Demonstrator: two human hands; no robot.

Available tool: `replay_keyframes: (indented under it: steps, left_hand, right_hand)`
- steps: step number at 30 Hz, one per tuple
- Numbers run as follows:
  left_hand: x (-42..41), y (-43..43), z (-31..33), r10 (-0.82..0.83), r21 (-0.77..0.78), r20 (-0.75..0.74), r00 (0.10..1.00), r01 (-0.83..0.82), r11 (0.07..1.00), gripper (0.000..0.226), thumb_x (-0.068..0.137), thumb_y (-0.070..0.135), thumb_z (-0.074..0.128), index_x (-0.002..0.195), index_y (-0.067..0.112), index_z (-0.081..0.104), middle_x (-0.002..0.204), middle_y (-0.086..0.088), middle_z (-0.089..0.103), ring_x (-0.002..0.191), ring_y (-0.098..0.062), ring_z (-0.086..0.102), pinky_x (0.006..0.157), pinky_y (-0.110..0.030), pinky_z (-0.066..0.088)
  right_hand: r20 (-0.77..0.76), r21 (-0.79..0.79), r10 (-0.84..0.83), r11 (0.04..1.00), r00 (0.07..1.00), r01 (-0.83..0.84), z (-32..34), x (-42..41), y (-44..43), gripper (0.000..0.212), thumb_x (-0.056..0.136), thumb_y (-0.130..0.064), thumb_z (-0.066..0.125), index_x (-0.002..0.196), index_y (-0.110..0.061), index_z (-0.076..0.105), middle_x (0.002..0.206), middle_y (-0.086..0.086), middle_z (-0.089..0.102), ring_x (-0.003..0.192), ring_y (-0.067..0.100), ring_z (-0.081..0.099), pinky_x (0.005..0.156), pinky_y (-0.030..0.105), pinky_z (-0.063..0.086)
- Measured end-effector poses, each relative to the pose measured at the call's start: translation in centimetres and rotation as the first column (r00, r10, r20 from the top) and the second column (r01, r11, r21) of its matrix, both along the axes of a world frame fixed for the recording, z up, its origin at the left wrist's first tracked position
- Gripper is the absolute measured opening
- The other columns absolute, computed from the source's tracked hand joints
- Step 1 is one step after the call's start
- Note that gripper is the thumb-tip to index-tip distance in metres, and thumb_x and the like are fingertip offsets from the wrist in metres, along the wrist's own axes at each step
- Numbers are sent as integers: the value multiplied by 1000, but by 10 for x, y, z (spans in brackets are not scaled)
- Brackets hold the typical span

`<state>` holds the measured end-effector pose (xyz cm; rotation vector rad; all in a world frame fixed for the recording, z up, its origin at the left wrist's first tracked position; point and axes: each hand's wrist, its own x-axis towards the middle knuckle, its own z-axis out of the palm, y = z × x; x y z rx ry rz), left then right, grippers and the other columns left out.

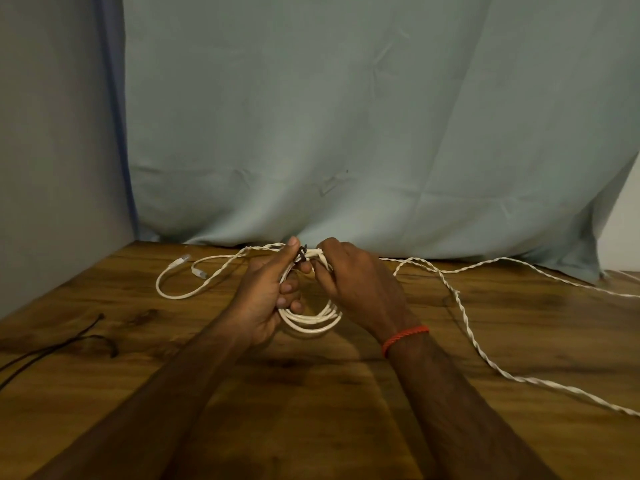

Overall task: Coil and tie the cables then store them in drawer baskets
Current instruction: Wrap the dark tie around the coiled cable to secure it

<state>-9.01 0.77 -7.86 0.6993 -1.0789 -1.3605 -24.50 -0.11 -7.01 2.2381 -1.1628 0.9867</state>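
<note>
L hand (pixel 266 296): fingers curled thru the white coil (pixel 313 323), gripping its L side, thumb pointing up right beside the dark tie (pixel 302 255). R hand (pixel 356 282): closed on the coil's top, knuckles up, fingertips tucked under & hidden, just R of the tie. Tie sits btwn the two hands at the coil's top; can't tell if it's fastened. Rest of the coil hangs below both hands, low over the bench (pixel 311 410); touching or not, can't tell. Red thread band (pixel 405 338) on R wrist. Beyond L hand, loose cable ends (pixel 180 260) w/ clear plugs lie on the bench. Out from R hand, a twisted white cable (pixel 464 318) trails across the bench to the frame edge. Well L of L hand, a thin black cable (pixel 52 348). Behind both hands hangs pale blue cloth (pixel 346 116).
</note>
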Motion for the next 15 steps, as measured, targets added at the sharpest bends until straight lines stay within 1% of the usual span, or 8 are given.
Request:
replay_keyframes:
  steps: [3,7,10,14,15]
  left_hand:
    - [2,-1,0,-34,14,1,999,34,999,45,89,49,59,81,5,63,47,2,28,32,-6,22,45,-21,29]
    - [3,-1,-1,-57,37,-30,998,58,998,46,81,50,61,82,5,64,46,3,28,32,-7,22,43,-21,30]
    - [3,-2,-2,-53,36,-51,997,55,998,39,83,45,63,82,6,62,44,3,28,31,-7,23,41,-21,32]
    - [4,-3,-4,-32,29,-69,997,34,999,28,91,37,62,84,9,60,45,3,29,32,-7,23,41,-21,32]
    - [4,-4,-4,-33,30,-70,997,35,999,27,90,37,63,84,10,60,45,3,29,32,-7,24,41,-21,32]
  right_hand:
    - [4,2,7,1000,1000,-7,-1,0,-1,21,99,-35,49,99,-14,50,83,10,62,70,38,61,53,40,42]
    - [4,25,27,999,1000,-27,-1,0,0,19,99,-34,50,99,-15,49,83,10,62,70,37,59,54,42,44]
    - [7,39,48,998,999,-48,0,0,0,19,98,-34,51,99,-16,49,82,9,62,70,36,60,55,42,46]
    - [30,61,54,997,998,-56,2,0,1,21,96,-36,52,99,-16,52,82,8,63,72,35,61,57,41,46]
    - [32,62,59,996,998,-61,2,0,1,21,96,-37,53,100,-16,52,82,7,63,72,34,61,57,40,46]
